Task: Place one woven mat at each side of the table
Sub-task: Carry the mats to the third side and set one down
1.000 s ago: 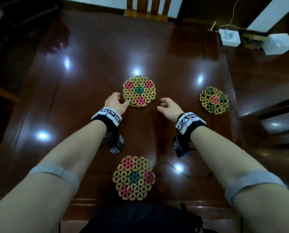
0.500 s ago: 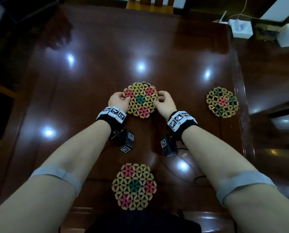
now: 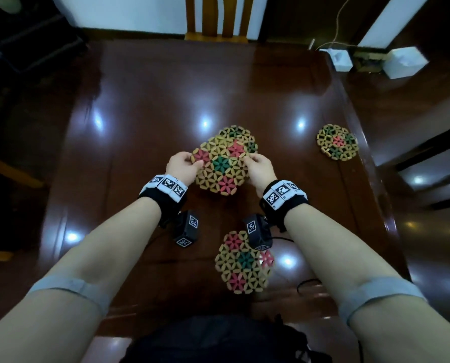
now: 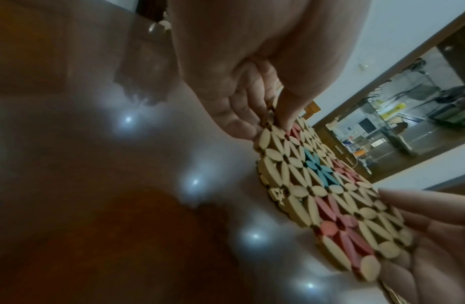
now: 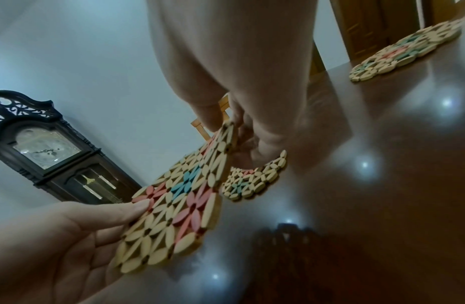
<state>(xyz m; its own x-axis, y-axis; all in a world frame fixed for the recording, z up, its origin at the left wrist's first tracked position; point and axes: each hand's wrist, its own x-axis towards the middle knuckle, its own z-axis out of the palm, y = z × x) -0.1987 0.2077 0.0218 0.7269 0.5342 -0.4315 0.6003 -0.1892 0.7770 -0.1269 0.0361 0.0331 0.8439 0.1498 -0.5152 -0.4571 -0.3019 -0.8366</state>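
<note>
A round woven mat [image 3: 222, 166] with pink and green flower patterns is held tilted just above the dark wooden table [image 3: 145, 100]. My left hand [image 3: 185, 165] pinches its left edge, thumb on top [image 4: 286, 115]. My right hand [image 3: 256, 163] pinches the right edge [image 5: 226, 125]. A second mat [image 3: 238, 136] lies flat on the table under the raised one, partly hidden [image 5: 252, 181]. A third mat [image 3: 337, 142] lies near the right edge. A fourth mat [image 3: 243, 262] lies near the front edge, between my forearms.
A wooden chair [image 3: 216, 19] stands at the far side and another chair [image 3: 428, 163] at the right. White boxes [image 3: 340, 58] sit past the far right corner. A dark grandfather clock [image 5: 44, 148] stands by the wall.
Both hands closed in on the centre mat, pinched its two edges and lifted it, uncovering another mat beneath. The head view has shifted left.
</note>
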